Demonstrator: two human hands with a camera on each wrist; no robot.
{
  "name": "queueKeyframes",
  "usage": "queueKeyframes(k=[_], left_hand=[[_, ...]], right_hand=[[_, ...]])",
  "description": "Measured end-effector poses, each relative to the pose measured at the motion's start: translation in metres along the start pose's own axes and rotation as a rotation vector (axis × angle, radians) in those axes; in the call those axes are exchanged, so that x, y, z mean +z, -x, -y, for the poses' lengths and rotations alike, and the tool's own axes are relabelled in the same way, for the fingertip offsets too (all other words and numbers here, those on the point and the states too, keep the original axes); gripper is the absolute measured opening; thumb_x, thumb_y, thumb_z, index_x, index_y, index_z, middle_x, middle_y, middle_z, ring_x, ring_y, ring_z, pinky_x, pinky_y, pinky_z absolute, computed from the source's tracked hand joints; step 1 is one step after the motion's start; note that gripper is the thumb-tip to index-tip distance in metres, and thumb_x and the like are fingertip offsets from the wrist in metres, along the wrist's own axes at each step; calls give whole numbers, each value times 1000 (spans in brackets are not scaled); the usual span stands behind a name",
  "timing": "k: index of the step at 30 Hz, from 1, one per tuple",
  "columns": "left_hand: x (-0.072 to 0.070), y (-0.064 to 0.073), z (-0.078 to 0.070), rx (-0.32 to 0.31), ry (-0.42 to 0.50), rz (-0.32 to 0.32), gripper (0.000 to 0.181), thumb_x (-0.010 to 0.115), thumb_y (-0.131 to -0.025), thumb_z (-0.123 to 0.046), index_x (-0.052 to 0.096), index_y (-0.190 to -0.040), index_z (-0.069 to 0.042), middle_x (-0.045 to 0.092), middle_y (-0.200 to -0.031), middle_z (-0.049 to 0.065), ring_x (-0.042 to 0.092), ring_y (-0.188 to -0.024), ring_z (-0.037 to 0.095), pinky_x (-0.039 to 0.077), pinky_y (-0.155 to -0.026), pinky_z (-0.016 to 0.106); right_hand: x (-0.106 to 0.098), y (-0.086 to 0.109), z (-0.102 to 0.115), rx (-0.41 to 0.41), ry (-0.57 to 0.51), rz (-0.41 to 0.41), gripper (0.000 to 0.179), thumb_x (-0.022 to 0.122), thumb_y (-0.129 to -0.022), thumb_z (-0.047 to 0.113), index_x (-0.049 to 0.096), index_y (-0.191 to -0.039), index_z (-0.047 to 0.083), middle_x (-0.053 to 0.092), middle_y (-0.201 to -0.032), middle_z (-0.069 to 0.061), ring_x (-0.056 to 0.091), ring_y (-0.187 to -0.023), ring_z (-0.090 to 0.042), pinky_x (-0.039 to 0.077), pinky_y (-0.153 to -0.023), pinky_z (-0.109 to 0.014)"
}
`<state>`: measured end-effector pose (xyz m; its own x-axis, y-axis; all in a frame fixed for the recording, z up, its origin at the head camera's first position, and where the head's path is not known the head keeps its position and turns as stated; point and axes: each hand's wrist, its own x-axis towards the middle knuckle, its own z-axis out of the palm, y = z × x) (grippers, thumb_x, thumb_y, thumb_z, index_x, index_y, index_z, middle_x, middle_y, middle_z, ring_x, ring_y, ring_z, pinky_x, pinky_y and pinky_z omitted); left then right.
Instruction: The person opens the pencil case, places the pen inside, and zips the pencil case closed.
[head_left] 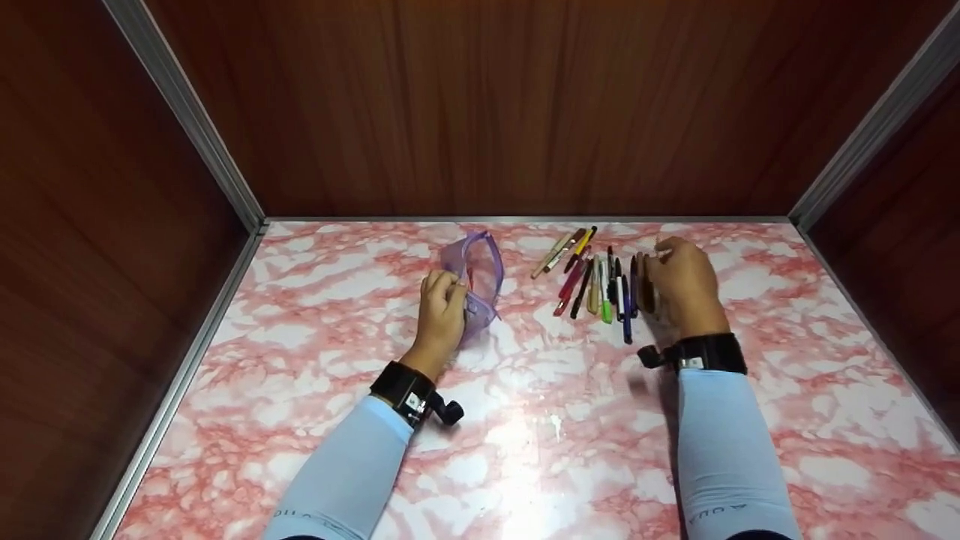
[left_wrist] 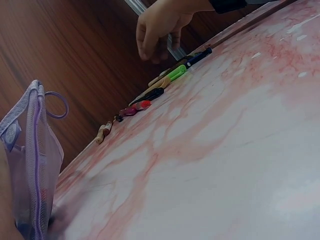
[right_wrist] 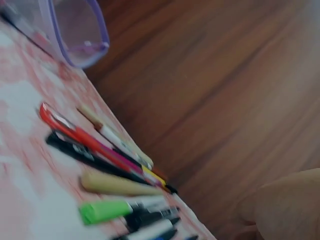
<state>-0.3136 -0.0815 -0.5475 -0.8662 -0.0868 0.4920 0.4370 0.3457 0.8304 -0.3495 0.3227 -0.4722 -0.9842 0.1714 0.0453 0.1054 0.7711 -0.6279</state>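
My left hand (head_left: 441, 304) grips the near side of a purple mesh pencil case (head_left: 486, 262), whose mouth gapes. Something red and dark shows dimly through its mesh in the left wrist view. A row of pens and markers (head_left: 606, 292) lies to the right of the case, among them a green-capped marker (right_wrist: 102, 211) and a red pen (right_wrist: 75, 131). At the row's right end, my right hand (head_left: 686, 281) hovers with fingers bent downward, beside brown pens (head_left: 646, 281). In the left wrist view, nothing shows between the fingers of that hand (left_wrist: 162, 30).
The table (head_left: 517, 427) has a glossy red-and-white marbled top. Brown wood-look panels (head_left: 480, 112) stand at the back and both sides, with metal strips (head_left: 187, 112) at their corners. Several pens (head_left: 566, 251) lie slanted near the back panel.
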Motion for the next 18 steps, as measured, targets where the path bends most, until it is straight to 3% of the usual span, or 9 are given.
queueKeyframes(k=[4, 8, 14, 18], left_hand=[[0, 0, 0, 2, -6, 3, 17, 59, -110, -10, 67, -99, 2, 56, -105, 15, 51, -108, 27, 43, -98, 38], [0, -1, 0, 5, -11, 4, 18, 58, -110, -9, 66, -98, 1, 54, -103, 14, 49, -106, 26, 42, -97, 37], [0, -1, 1, 1, 13, -1, 18, 59, -111, -10, 66, -97, 1, 54, -104, 14, 50, -107, 26, 43, -98, 37], [0, -1, 2, -6, 16, 10, 18, 59, -111, -8, 66, -97, 1, 54, -106, 15, 50, -108, 27, 42, -99, 37]], right_hand=[[-5, 1, -14, 57, 6, -6, 63, 59, -110, 24, 48, -166, -3, 57, -152, -40, 62, -130, -54, 50, -116, -68], [-8, 4, -25, 145, -2, 15, 66, 55, -113, 26, 42, -170, -3, 47, -160, -40, 58, -131, -50, 48, -118, -66], [-11, 6, -34, 175, 4, 51, 64, 55, -115, 30, 46, -164, -10, 60, -156, -37, 61, -140, -52, 49, -121, -68], [-11, 7, -38, 216, -49, 84, 65, 56, -114, 28, 46, -164, -11, 59, -160, -34, 60, -141, -49, 47, -123, -67]])
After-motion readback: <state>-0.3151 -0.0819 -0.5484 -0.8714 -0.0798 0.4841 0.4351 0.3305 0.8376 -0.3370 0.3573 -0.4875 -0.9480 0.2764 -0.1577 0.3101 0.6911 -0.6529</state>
